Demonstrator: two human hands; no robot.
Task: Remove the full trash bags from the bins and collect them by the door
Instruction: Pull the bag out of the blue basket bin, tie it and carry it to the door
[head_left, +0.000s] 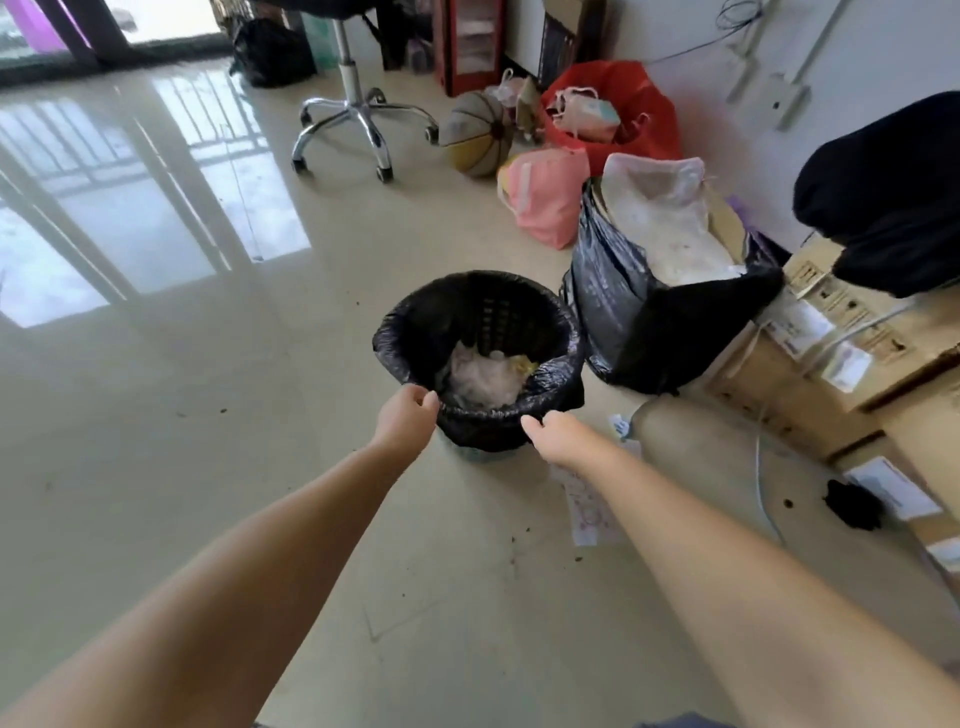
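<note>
Writing: labels on the boxes (831, 312) at right carry print, too blurred to read.
Bin (480, 449): stands on the floor (208, 415), lined with a black bag (550, 379) folded over its rim; crumpled white paper and a yellow scrap lie at the bottom.
Left hand (405, 421): grip closed, pinching the bag's near rim on the left.
Right hand (558, 434): fingers curled onto the bag's near rim on the right; how firm the grip is, cannot tell.
Big bag (623, 312): black, open, just right of the bin, stuffed with white sacks and cardboard.
Behind: pink bag (545, 202), red bag (639, 104) holding packets, ball (475, 135), chair base (358, 119).
</note>
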